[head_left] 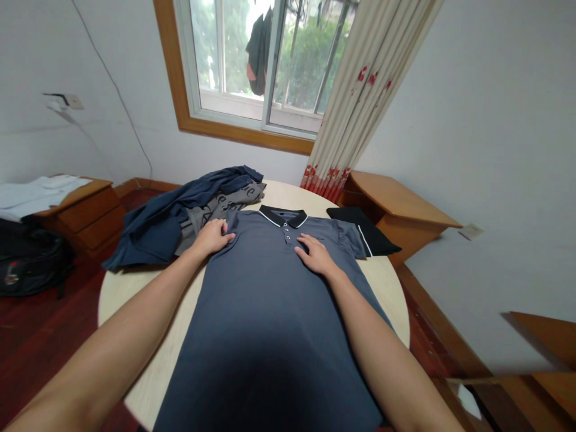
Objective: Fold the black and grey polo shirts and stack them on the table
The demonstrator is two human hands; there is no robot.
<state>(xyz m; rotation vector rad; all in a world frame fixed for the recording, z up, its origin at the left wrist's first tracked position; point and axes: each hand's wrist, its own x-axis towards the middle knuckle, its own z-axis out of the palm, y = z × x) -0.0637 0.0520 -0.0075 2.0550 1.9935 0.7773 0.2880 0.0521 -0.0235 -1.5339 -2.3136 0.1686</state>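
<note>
Polo shirt (265, 288): one; three buttons (287, 230); two hands (316, 256) touching it.

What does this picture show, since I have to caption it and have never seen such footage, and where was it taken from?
There is no machine here, just a person's two bare hands. The single picture comes from a camera worn on that person's head, looking forward and down, so you see roughly what they see.

In front is a round, pale table. Spread across it is a dark grey polo shirt with its black collar at the far end. Dark blue clothing and a grey printed garment are heaped on the left; a black cloth lies on the right.

The left hand is curled at the shirt's upper left; whether it grips the fabric is hard to tell. The right hand rests open on the chest, holding nothing visible.
</note>
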